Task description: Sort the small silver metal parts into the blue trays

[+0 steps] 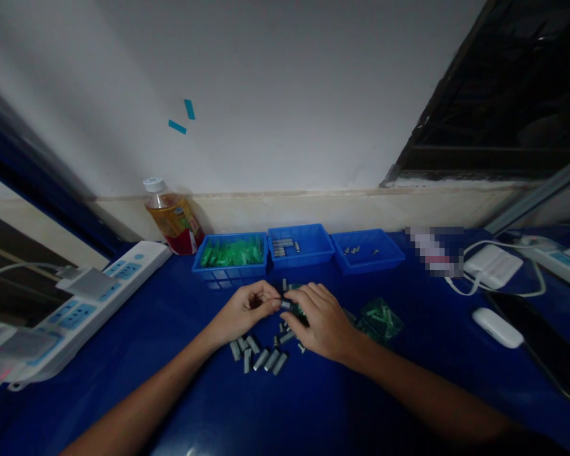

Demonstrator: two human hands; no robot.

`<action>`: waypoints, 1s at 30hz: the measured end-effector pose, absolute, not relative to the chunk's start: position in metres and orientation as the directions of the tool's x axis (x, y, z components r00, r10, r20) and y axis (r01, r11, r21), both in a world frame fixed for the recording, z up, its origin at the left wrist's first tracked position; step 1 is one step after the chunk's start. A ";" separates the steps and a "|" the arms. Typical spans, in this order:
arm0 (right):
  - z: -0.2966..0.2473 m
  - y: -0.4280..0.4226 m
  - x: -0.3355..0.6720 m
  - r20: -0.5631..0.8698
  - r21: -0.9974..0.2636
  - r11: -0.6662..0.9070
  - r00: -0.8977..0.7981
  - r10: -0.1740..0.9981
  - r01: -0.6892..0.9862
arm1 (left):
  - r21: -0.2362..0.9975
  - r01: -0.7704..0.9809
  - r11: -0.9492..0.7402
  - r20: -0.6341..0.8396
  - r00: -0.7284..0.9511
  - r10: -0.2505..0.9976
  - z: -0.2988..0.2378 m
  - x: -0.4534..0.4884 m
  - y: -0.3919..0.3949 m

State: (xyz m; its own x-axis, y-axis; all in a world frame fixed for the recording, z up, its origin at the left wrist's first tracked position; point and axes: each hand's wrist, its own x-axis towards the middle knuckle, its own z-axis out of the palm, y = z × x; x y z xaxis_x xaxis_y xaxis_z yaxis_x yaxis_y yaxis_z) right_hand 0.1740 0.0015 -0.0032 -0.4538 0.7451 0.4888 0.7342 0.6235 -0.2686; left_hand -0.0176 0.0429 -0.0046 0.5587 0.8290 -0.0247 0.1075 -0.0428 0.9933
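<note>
Above the blue tabletop my left hand (247, 309) pinches the left end of a short grey metal piece (286, 304) between thumb and fingertips. From the other side my right hand (322, 320) closes its fingers around the same piece, partly hiding it. Several loose grey metal blocks (261, 359) lie just below the hands. Small screw-like parts (282, 328) are scattered between the hands, some covered by my right fingers. Right of my right hand is a green plastic bag (380, 318) with metal parts in it.
Along the wall stand a blue bin of green bags (230, 273), a blue bin of metal pins (308, 256) and a blue bin of small parts (368, 259). A drink bottle (173, 218) and power strip (118, 285) are left; a charger (493, 266), white case (497, 327) and phone (546, 348) right.
</note>
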 end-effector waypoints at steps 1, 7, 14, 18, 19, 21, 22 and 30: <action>-0.003 0.001 0.173 0.489 -0.251 0.633 -0.468 0.736 0.732 | 0.992 0.117 -0.045 -0.028 0.554 0.832 -0.005 -0.018 0.043; 0.010 0.014 0.177 0.467 -0.130 0.642 -0.524 0.712 0.756 | 0.977 0.201 -0.074 -0.040 0.512 0.858 -0.008 -0.018 0.043; 0.037 0.105 0.195 0.369 -0.188 0.475 -0.386 0.845 0.860 | 0.729 0.561 -0.393 0.083 0.497 0.864 -0.009 -0.008 0.048; 0.039 0.147 0.186 0.027 -0.114 0.393 -0.392 0.919 0.913 | 0.677 0.607 -0.416 0.048 0.527 0.848 -0.004 -0.006 0.049; 0.038 0.152 0.183 -0.017 -0.100 0.388 -0.392 0.920 0.916 | 0.676 0.615 -0.406 0.049 0.512 0.858 -0.004 -0.005 0.048; 0.035 0.158 0.177 -0.049 -0.079 0.395 -0.400 0.915 0.915 | 0.678 0.622 -0.392 0.070 0.476 0.877 -0.006 -0.005 0.047; 0.035 0.159 0.174 -0.052 -0.070 0.401 -0.404 0.913 0.914 | 0.680 0.621 -0.390 0.088 0.459 0.884 -0.007 -0.005 0.047; 0.049 0.152 0.169 -0.032 -0.007 0.395 -0.395 0.918 0.919 | 0.790 0.523 -0.320 0.112 0.390 0.914 -0.021 -0.006 0.055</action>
